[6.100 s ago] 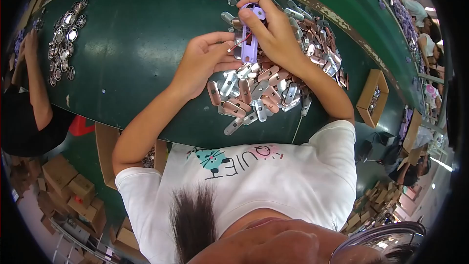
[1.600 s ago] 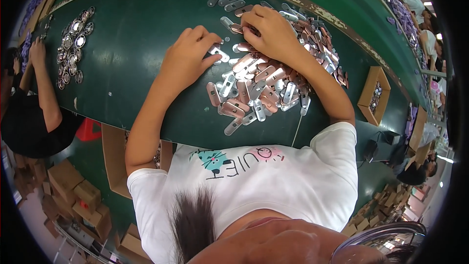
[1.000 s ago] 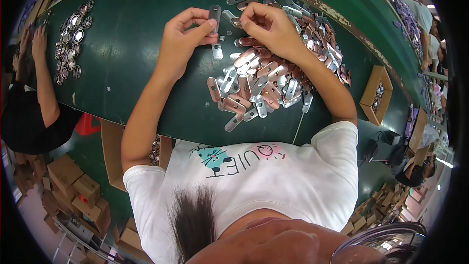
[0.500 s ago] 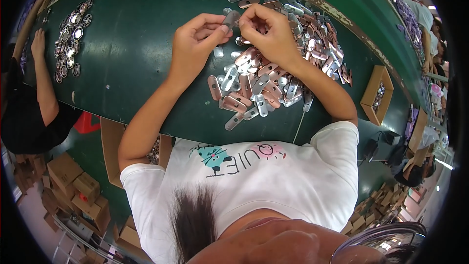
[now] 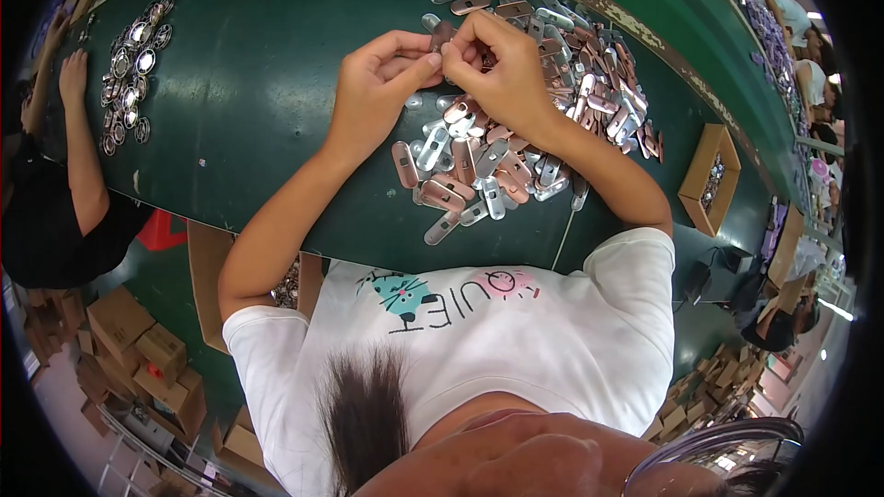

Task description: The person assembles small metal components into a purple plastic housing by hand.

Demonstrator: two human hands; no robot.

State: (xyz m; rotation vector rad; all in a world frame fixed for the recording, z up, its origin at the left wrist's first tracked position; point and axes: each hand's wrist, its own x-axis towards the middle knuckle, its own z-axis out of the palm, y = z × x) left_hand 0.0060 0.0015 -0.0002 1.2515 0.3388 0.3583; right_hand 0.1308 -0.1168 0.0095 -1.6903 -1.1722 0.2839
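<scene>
Between my hands is a small oblong metal plate point(image 5: 442, 35) with rounded ends, looking dark and coppery. My left hand point(image 5: 379, 83) pinches it between thumb and fingers from the left. From the right, the thumb and fingers of my right hand point(image 5: 502, 64) close on its edge, partly covering it. Whether a smaller part sits between the right fingertips cannot be made out. Under and around my right hand spreads a heap of similar silver and copper-coloured plates point(image 5: 462, 158), many with a small square hole.
The green table point(image 5: 267, 83) carries a cluster of shiny round metal parts point(image 5: 133, 74) at the left, near a co-worker's hand point(image 5: 74, 78). An open carton of small parts point(image 5: 723, 207) stands at the right. Another carton point(image 5: 210, 285) is below the table edge, beside my left arm.
My left hand has shifted slightly right, closer to my right hand. The plate has tilted and now looks darker, with my right fingers covering more of it.
</scene>
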